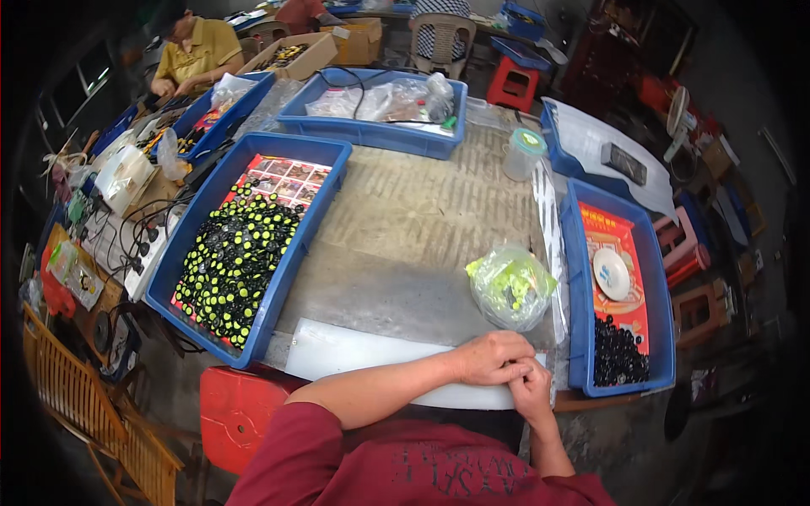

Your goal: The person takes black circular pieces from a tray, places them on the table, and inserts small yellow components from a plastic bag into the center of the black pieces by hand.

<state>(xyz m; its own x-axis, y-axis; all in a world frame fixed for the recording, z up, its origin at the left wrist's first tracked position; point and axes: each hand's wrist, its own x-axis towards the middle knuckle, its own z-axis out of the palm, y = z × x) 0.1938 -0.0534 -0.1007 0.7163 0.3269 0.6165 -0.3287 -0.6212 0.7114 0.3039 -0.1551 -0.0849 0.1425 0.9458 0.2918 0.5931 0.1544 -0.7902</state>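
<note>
My left hand [492,357] and my right hand [532,391] meet over the right end of a white board [337,347] at the table's near edge. Both are closed, with fingers bent and pressed together; anything between them is hidden. Just beyond lies a clear plastic bag [512,289] with small yellow-green pieces inside. To the right, a blue tray [576,278] contains a heap of small black round parts [620,352] and a white dish [611,274] on a red printed sheet. The blue tray [297,253] at left bears many black round parts with yellow-green centres [232,261].
A lidded clear tub [523,154] stands at the table's far right. Behind, another blue tray [371,131] holds plastic bags. A red stool [240,420] is below on the left, near a wooden folding chair [80,379]. A person in a yellow shirt [211,49] works at far left.
</note>
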